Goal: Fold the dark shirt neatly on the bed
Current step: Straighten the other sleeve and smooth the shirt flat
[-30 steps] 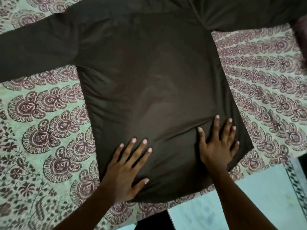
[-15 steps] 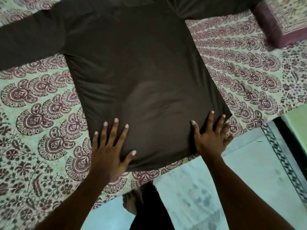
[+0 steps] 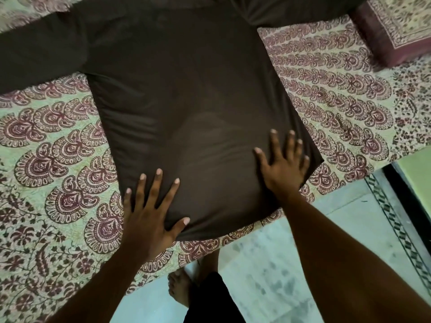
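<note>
You are standing in a home bedroom. A bed (image 3: 58, 159) covered by a pale green bedsheet (image 3: 349, 108) block-printed with maroon paisleys fills most of the view, a matching pillow (image 3: 396, 26) lies at its far right corner, and your bare foot (image 3: 179, 290) rests on the pale tiled floor (image 3: 291, 264) beside the near edge.

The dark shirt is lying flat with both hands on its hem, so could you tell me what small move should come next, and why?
Probably fold the left sleeve across the dark shirt: both sleeves lie spread, the body looks smooth, and both the left hand and right hand rest open.
</note>
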`<state>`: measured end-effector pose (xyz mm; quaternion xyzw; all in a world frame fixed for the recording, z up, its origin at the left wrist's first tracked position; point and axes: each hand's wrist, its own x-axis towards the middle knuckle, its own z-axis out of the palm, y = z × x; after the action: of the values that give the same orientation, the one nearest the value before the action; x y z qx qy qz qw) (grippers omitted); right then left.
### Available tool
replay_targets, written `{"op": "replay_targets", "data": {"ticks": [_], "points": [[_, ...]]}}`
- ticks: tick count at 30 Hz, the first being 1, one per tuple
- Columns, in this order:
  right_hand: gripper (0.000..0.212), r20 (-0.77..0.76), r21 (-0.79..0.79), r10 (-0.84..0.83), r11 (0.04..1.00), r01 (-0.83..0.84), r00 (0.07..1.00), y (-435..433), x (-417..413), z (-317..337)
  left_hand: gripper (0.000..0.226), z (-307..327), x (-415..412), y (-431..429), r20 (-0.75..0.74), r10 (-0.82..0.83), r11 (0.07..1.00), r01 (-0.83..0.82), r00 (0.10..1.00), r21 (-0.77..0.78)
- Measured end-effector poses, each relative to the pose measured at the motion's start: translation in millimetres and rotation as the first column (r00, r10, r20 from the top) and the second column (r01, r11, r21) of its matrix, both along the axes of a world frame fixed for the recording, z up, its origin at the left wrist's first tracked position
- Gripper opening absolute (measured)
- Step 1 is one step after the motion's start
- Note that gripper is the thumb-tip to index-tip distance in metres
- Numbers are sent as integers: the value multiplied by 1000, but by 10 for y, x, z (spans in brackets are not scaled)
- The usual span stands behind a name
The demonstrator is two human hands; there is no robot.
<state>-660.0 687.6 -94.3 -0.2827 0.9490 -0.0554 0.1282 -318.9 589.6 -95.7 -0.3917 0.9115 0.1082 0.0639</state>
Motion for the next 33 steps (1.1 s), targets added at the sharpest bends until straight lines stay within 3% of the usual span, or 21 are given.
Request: {"op": "replay_targets", "data": {"ticks": [2, 4, 7, 10, 12, 16, 19, 21, 22, 24, 27, 29, 33], "points": [[83, 53, 39, -167, 986, 165, 985, 135, -137, 83, 94, 4, -2, -10, -5, 0, 1000, 0, 1000, 10], [93, 41, 39, -221, 975, 220, 974, 26, -155, 146, 94, -6, 3, -19, -6, -2, 1000, 2, 1000, 21], [89, -34, -32, 3, 999, -4, 999, -495, -112, 191, 93, -48, 11, -36, -4, -3, 1000, 3, 1000, 30], [77, 55, -77, 271, 961, -266, 961, -1105, -122, 125, 95, -93, 18, -45, 2, 4, 1000, -4, 1000, 31], [73, 120, -19, 301, 953, -301, 946, -1301, -224, 61, 96, -109, 17, -57, -6, 7, 999, -7, 1000, 38], [75, 147, 65, 23, 997, -33, 989, -904, -546, 113, 97, -96, 29, -81, -8, 11, 998, -10, 1000, 70], [86, 181, 117, -214, 974, 194, 960, -300, -612, 225, 100, -82, 24, -100, 9, 11, 995, -12, 1000, 96], [92, 141, 101, -261, 963, 248, 955, -41, -469, 276, 103, -86, 23, -104, 20, 8, 993, -11, 1000, 120], [92, 79, 78, -196, 979, 190, 977, 39, -352, 286, 105, -96, 24, -103, 25, 9, 991, -12, 1000, 134], [86, -48, 37, 82, 996, -81, 995, 119, -53, 258, 107, -91, 21, -106, 27, 9, 989, -13, 1000, 144], [75, -39, 30, 440, 898, -440, 897, 242, 396, 114, 103, -22, 42, -73, -11, 12, 993, -10, 1000, 120], [70, -37, 45, 467, 884, -465, 884, 420, 503, 73, 91, 36, 112, 2, -57, -1, 996, 6, 998, 89], [77, -75, 62, 266, 963, -262, 961, 862, 387, 128, 77, 76, 305, 232, -95, -10, 997, 18, 995, 74]]}}
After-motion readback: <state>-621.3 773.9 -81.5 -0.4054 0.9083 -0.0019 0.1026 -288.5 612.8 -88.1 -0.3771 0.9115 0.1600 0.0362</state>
